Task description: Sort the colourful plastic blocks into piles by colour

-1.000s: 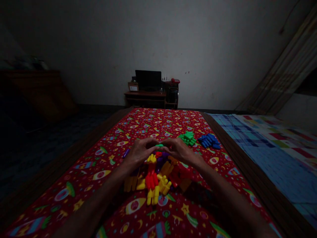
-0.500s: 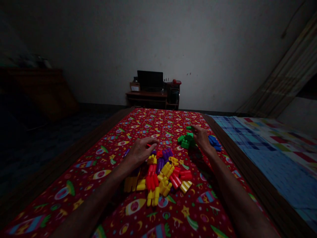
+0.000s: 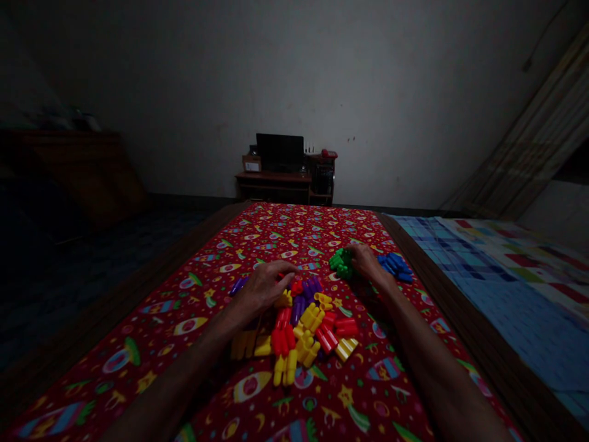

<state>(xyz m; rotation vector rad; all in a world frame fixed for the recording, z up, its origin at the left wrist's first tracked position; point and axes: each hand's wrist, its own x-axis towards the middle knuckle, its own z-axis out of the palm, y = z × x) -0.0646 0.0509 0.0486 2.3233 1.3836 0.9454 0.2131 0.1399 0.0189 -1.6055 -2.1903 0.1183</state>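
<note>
We could pass over the red cloth [image 3: 285,240] at frame centre; lower down, the mixed blocks [image 3: 311,316] (yellow, red, purple) bar us, green blocks [image 3: 339,263] to the right

Green blocks [image 3: 339,263] are showing left of the right hand [image 3: 365,261], blue blocks [image 3: 396,266] right of it. By the left hand [image 3: 267,283], purple, red and yellow blocks [image 3: 311,315] are contrasting with a rocket-patterned cloth [image 3: 184,325], seemingly deep red in this dimness.
</note>
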